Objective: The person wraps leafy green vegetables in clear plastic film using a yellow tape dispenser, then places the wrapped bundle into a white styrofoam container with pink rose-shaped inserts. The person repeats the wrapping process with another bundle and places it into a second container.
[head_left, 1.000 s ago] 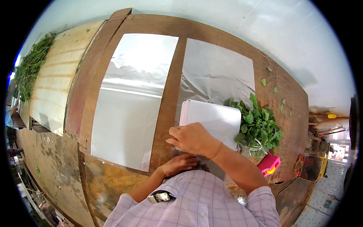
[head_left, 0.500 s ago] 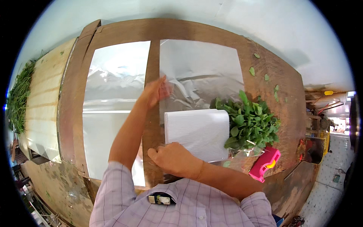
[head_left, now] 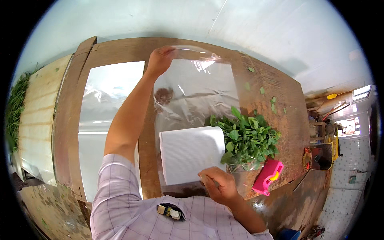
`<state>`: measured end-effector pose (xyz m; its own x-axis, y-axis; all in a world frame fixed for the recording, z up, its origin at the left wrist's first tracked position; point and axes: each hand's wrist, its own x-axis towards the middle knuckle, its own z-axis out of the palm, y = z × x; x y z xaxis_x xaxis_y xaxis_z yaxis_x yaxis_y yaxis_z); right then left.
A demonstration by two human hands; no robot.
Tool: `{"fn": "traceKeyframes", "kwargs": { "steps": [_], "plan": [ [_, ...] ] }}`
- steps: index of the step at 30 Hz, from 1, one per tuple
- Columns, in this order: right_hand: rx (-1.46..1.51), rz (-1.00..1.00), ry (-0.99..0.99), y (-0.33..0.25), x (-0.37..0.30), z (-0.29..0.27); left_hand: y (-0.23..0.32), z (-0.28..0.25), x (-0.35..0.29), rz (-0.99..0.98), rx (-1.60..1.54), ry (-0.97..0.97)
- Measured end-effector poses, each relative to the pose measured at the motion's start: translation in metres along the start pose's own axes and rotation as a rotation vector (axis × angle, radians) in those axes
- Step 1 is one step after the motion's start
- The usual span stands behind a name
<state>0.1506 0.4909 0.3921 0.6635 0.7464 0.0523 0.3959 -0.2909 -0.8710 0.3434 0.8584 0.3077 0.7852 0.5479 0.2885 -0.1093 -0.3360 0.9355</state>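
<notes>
My left hand [head_left: 161,60] is closed on the far left edge of a clear plastic film [head_left: 196,86], lifting it so the edge arches above the table. Under the film lies a pale sheet. On it rests a bunch of green leafy stems [head_left: 252,138], its left end wrapped in white ribbed card [head_left: 192,154]. At the card's near right corner is my right hand [head_left: 222,186], fingers bent and thumb drawn in; whatever they grip is too small to make out. A pink tape dispenser [head_left: 267,179] with a yellow wheel stands right of my right hand.
To the left, a white sheet under shiny film [head_left: 104,116] lies on the brown wooden table [head_left: 66,136]. Loose leaves [head_left: 262,90] are scattered at the right. Beyond the table's left edge, a pale board [head_left: 42,112] holds a pile of green stems [head_left: 17,106].
My left hand has moved away from me to the far edge, raising the clear film. My right hand has shifted right, from the card's left corner to its right corner.
</notes>
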Motion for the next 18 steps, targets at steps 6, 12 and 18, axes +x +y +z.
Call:
{"fn": "traceKeyframes", "kwargs": {
  "steps": [6, 12, 18],
  "plan": [
    [-0.206, -0.585, 0.233, -0.043, 0.044, -0.019, 0.155, -0.041, -0.13, 0.167, 0.006, -0.184],
    [-0.678, -0.752, -0.08, -0.064, 0.065, -0.057, 0.201, -0.073, -0.286, 0.442, 0.126, -0.301],
    [-0.869, -0.561, -0.196, 0.023, -0.02, -0.12, 0.187, -0.087, -0.37, 0.316, 0.201, -0.321]
  ]
}}
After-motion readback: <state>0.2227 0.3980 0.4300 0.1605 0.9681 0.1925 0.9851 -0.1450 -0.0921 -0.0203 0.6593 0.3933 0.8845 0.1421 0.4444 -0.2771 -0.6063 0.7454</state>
